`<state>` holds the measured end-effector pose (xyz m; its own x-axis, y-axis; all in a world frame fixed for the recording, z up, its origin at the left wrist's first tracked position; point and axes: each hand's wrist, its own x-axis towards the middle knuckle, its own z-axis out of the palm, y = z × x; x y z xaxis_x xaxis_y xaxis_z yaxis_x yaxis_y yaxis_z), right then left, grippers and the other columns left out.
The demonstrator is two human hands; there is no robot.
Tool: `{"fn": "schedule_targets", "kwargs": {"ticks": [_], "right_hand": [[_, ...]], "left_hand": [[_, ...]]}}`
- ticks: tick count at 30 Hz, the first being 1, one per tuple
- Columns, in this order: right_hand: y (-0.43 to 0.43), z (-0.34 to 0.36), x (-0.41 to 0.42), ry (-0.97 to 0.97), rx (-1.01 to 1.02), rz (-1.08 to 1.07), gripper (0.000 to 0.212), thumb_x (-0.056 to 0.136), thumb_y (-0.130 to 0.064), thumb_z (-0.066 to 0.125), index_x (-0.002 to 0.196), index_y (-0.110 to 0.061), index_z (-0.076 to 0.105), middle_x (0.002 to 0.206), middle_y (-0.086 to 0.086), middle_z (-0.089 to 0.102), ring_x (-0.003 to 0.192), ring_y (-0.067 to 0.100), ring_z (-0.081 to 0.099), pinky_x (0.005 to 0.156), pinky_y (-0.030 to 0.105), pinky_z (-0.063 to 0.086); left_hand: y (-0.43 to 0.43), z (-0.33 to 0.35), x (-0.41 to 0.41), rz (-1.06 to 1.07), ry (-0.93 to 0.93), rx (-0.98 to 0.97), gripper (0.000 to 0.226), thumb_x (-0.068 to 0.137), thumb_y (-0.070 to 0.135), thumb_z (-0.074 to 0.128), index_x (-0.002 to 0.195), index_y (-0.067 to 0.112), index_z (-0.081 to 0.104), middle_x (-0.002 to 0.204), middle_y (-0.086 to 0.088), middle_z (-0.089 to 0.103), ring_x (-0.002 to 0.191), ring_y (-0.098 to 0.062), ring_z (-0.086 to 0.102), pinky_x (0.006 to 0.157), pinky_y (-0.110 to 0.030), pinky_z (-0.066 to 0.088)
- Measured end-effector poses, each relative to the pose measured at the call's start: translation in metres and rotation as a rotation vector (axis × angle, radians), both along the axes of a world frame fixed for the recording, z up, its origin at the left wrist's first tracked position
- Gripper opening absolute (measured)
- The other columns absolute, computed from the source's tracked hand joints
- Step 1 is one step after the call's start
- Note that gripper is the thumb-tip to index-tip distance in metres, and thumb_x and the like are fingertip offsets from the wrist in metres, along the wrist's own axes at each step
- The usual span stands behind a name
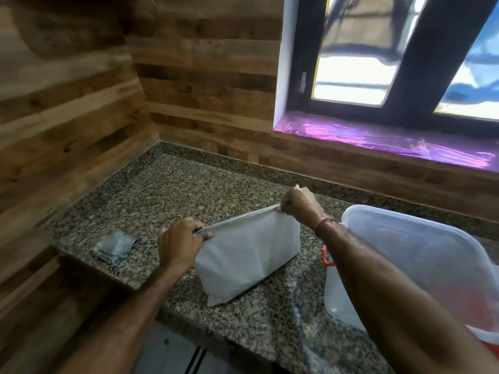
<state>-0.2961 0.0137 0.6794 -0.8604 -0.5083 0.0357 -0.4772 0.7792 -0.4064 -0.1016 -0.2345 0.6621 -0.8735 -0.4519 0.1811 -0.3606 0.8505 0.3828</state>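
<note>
While stretching the top edge of the white bag (243,255) taut (seemingly to seal it), pull evenly from both ends and hold the base planted on the counter (175,184), just left of the plastic tub (421,255). Seen from the head: left hand (178,244) curled, pinching the near-left end of that edge; right hand (299,203) curled, pinching the far-right end.

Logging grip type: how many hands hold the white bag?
2. The left hand pinches the top edge of the white bag at its left end; the right hand pinches the right end.
</note>
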Motion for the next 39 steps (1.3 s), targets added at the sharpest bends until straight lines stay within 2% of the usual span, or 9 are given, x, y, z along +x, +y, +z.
{"fn": "schedule_targets", "kwargs": {"ticks": [3,7,11,15,21,24,28,33,39], "right_hand": [[0.002,-0.005,0.003,0.015,0.011,-0.014,0.034,0.084,-0.015,0.078,0.056,-0.018,0.06,0.062,-0.001,0.057,0.07,0.024,0.055,0.099,0.045,0.049],[-0.018,0.002,0.024,0.03,-0.046,0.039,0.003,0.089,-0.023,0.078,0.09,-0.022,0.081,0.096,-0.004,0.079,0.095,0.016,0.07,0.118,0.055,0.032],[-0.068,0.006,0.074,-0.061,-0.15,0.264,0.024,0.084,-0.026,0.084,0.108,-0.025,0.08,0.111,-0.007,0.079,0.092,0.005,0.073,0.092,0.031,0.06],[-0.113,-0.005,0.119,-0.125,-0.217,0.397,0.032,0.083,-0.038,0.083,0.113,-0.028,0.076,0.112,-0.008,0.077,0.092,0.006,0.073,0.084,0.031,0.063],[-0.144,-0.023,0.144,-0.155,-0.418,0.299,0.037,0.095,-0.032,0.07,0.062,-0.017,0.063,0.063,-0.003,0.06,0.057,0.014,0.051,0.054,0.031,0.04],[-0.141,-0.027,0.141,-0.352,-0.553,0.209,0.037,0.095,-0.028,0.072,0.059,-0.024,0.065,0.06,-0.006,0.063,0.057,0.008,0.054,0.056,0.027,0.044],[-0.141,-0.03,0.144,-0.511,-0.731,0.082,0.021,0.089,-0.025,0.08,0.07,-0.02,0.073,0.077,0.008,0.075,0.067,0.009,0.067,0.063,0.023,0.054],[-0.144,-0.03,0.143,-0.522,-0.779,0.005,0.022,0.085,-0.02,0.082,0.073,-0.005,0.071,0.078,0.02,0.075,0.069,0.02,0.071,0.069,0.039,0.063],[-0.141,-0.027,0.133,-0.393,-0.657,-0.103,0.041,0.083,-0.022,0.086,0.048,-0.027,0.064,0.049,-0.016,0.056,0.048,-0.004,0.048,0.051,0.017,0.042]], "left_hand": [[-0.007,0.01,0.004,-0.004,-0.065,0.084,0.032,0.084,0.052,0.08,0.073,0.024,0.069,0.072,0.012,0.068,0.072,-0.012,0.064,0.086,-0.04,0.049],[-0.027,0.029,0.017,-0.056,-0.183,0.178,0.026,0.083,0.044,0.083,0.076,0.02,0.075,0.075,0.008,0.073,0.073,-0.011,0.068,0.07,-0.031,0.053],[-0.049,0.053,0.023,-0.092,-0.2,0.207,0.018,0.084,0.03,0.085,0.075,0.016,0.08,0.071,0.006,0.076,0.069,-0.009,0.07,0.066,-0.027,0.054],[-0.053,0.068,0.024,-0.183,-0.121,0.258,0.011,0.087,0.02,0.082,0.076,0.023,0.079,0.07,0.011,0.077,0.068,-0.001,0.073,0.069,-0.024,0.056],[-0.056,0.065,0.021,-0.288,0.131,0.557,0.005,0.091,0.016,0.078,0.089,0.02,0.076,0.08,0.004,0.078,0.079,-0.012,0.076,0.074,-0.029,0.06],[-0.065,0.039,0.032,-0.116,0.284,0.705,0.008,0.1,0.029,0.067,0.099,0.023,0.072,0.092,0.0,0.079,0.089,-0.016,0.076,0.083,-0.034,0.062],[-0.06,-0.006,0.053,-0.196,0.047,0.641,0.011,0.089,0.033,0.079,0.097,0.029,0.072,0.093,0.008,0.076,0.09,-0.009,0.073,0.083,-0.038,0.064],[-0.04,-0.018,0.043,-0.182,0.154,0.421,0.035,0.079,0.059,0.076,0.071,0.027,0.064,0.066,0.011,0.067,0.062,-0.005,0.063,0.057,-0.035,0.052],[-0.045,-0.022,0.041,-0.233,0.23,0.381,0.026,0.087,0.041,0.079,0.071,0.025,0.066,0.063,0.011,0.064,0.057,-0.002,0.057,0.051,-0.028,0.044]]}}
